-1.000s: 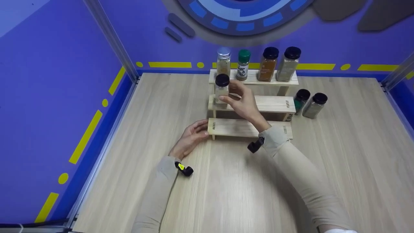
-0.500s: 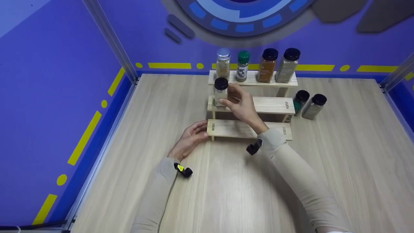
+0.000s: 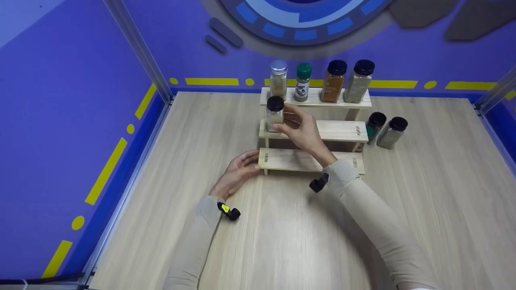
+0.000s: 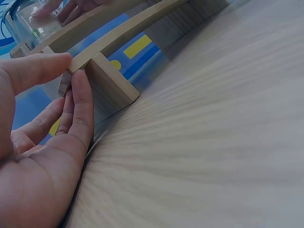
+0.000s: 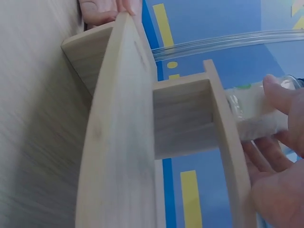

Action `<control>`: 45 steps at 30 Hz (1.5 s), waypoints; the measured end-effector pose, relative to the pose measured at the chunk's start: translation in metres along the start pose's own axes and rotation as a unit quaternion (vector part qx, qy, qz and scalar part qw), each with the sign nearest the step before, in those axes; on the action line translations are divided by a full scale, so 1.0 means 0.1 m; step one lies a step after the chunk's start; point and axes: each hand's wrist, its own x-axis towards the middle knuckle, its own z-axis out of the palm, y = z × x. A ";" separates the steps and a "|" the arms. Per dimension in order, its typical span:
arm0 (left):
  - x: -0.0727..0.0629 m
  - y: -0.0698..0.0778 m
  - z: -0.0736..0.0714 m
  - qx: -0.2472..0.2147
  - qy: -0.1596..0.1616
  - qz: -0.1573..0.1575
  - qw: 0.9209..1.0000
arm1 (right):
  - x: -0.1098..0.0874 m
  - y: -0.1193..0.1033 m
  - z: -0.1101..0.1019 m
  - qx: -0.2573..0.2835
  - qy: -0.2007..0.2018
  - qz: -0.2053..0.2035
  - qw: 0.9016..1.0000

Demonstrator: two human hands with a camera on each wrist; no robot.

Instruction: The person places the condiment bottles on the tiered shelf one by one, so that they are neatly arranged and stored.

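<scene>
A three-step wooden spice rack (image 3: 306, 160) stands at the middle of the table. My right hand (image 3: 304, 131) holds a black-capped glass spice jar (image 3: 275, 116) upright at the left end of the middle step. In the right wrist view the thumb lies along the jar's pale contents (image 5: 256, 105), and the jar's base is at the step's board. My left hand (image 3: 237, 174) grips the left end of the lowest step; in the left wrist view the thumb and fingertips (image 4: 81, 88) meet at the board's corner.
On the top step stand a silver-capped jar (image 3: 278, 80), a green-capped jar (image 3: 302, 82), an orange-brown jar (image 3: 333, 82) and a greyish jar (image 3: 358, 83). Two more black-capped jars, one partly hidden (image 3: 377, 121) and one in full view (image 3: 392, 133), stand right of the rack. Blue-purple walls enclose the table.
The right hand and its spice jar have shifted very slightly down and left in the head view, partly with the camera. The left hand keeps its place at the rack.
</scene>
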 end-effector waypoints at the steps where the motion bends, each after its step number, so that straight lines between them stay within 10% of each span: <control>1: 0.00 0.00 0.00 0.000 0.000 0.001 1.000 | -0.01 -0.01 -0.03 0.005 -0.002 -0.001 1.000; 22: -0.04 0.00 -0.07 -0.002 0.012 0.004 1.000 | -0.43 -0.15 -0.90 0.004 0.085 -0.076 0.993; 45: 0.01 -0.02 -0.01 -0.004 0.001 0.003 1.000 | -0.88 -0.17 -1.95 -0.049 0.299 -0.076 0.950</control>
